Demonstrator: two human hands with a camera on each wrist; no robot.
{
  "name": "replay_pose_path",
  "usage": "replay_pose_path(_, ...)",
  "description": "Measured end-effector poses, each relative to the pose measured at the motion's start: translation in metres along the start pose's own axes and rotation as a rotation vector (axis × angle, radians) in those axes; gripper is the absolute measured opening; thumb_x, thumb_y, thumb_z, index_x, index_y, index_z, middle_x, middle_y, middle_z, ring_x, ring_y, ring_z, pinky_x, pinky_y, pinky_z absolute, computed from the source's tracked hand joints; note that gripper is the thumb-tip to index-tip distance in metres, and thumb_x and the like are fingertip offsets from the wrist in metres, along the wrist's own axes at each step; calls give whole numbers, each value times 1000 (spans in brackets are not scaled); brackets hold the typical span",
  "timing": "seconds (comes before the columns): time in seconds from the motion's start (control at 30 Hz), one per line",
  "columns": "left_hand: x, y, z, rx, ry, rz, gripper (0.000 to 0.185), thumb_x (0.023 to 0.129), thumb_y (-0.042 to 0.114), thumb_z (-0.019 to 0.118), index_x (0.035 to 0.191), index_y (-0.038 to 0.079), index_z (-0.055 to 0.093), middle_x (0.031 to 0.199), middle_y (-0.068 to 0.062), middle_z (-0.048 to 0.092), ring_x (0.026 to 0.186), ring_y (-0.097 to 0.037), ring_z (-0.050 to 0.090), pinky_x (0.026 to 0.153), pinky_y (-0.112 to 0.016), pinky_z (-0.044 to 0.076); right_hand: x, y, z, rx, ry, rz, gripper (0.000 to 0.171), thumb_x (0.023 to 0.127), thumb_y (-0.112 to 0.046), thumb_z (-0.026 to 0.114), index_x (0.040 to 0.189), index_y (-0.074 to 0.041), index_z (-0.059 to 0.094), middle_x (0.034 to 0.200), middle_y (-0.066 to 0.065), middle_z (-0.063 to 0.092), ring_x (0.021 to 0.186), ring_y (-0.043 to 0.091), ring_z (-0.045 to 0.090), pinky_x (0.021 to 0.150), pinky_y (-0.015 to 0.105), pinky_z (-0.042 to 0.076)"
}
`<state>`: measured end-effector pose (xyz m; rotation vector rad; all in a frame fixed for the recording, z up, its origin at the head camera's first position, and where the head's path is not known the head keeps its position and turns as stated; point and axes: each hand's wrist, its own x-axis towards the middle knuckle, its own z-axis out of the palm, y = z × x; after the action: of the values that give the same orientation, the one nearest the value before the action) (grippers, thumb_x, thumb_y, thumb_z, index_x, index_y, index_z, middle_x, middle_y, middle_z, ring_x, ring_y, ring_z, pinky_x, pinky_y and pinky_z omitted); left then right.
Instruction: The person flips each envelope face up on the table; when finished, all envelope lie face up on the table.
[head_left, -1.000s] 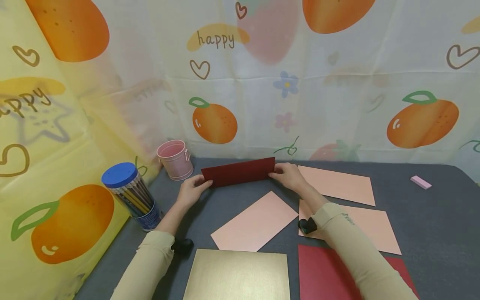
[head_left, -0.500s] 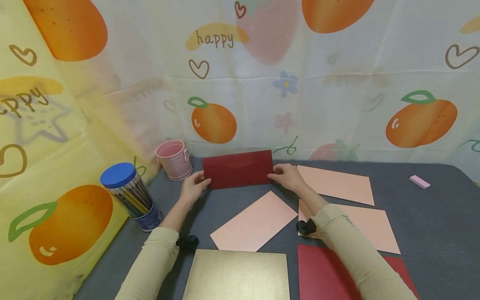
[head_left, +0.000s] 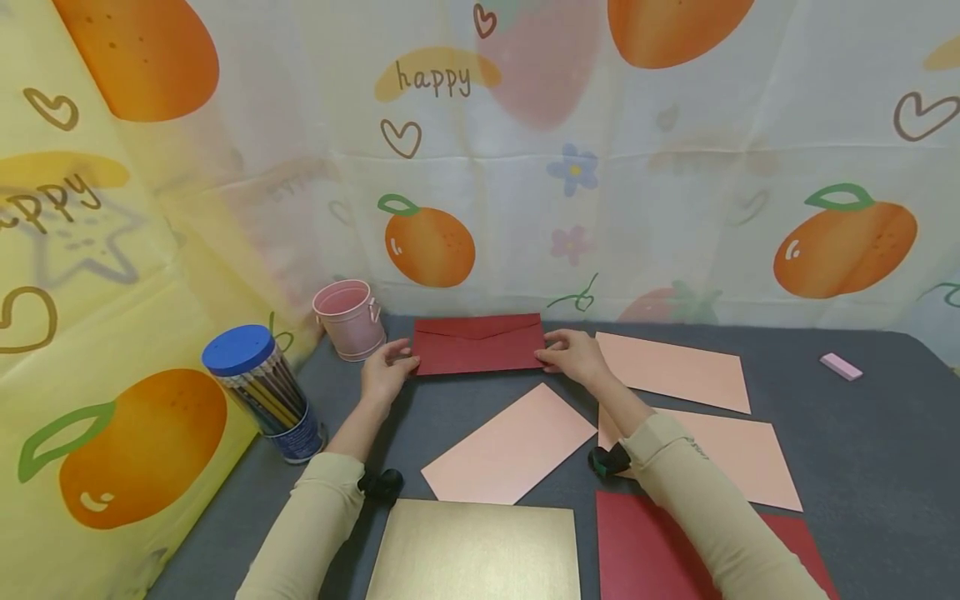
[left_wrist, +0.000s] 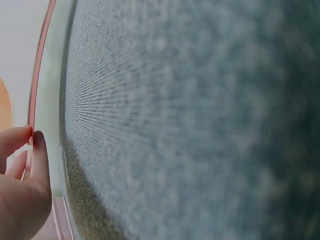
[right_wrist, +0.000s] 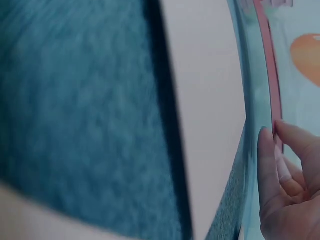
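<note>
plainly, the left-hand grip [head_left: 386, 372] and the right-hand grip [head_left: 576, 358] pinch opposite ends of a red envelope [head_left: 480, 352], its pointed flap facing the person, at the back of the counter [head_left: 885, 442]. beside the left-hand grip stands a pink bucket [head_left: 349, 323], then a blue-lidded pencil tub [head_left: 266, 392]. nearer lies an angled peach rectangle [head_left: 510, 446], with a gold rectangle [head_left: 476, 550] below it; rightward, an upper peach piece [head_left: 675, 372], a lower peach piece [head_left: 727, 450] and a red sheet [head_left: 645, 542] under the sleeve [head_left: 712, 508].
</note>
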<state>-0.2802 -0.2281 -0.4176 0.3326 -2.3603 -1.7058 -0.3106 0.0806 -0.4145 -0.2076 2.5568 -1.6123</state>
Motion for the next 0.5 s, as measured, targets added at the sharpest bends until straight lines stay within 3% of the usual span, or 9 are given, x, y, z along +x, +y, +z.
replay_pose_path(0.2, 0, 1, 1, 23, -3, -8, 44, 89, 2, 69, 132, -2, 58, 125, -20, 62, 113, -28, 60, 95, -38, 49, -1, 1, 4, 22, -19, 42, 55, 89, -11, 72, 138, 3, 50, 108, 19, 69, 92, 23, 71, 78, 29, 56)
replay_pose_path(0.4, 3, -1, 1, 43, -29, 27, 48, 88, -3, 67, 134, -4, 54, 131, -23, 58, 120, -32, 56, 99, -41, 46, -2, 1, 3, -72, -62, 3, 62, 90, -19, 72, 141, 4, 46, 116, 19, 66, 106, 29, 65, 93, 39, 51)
replay_pose_path(0.5, 5, -2, 0, 88, -48, 46, 49, 87, -3, 67, 135, -3, 54, 133, -22, 56, 122, -33, 54, 100, -42, 45, -2, 0, 3, -125, -78, -17, 65, 89, -22, 72, 142, 4, 45, 118, 19, 65, 109, 30, 62, 95, 42, 49)
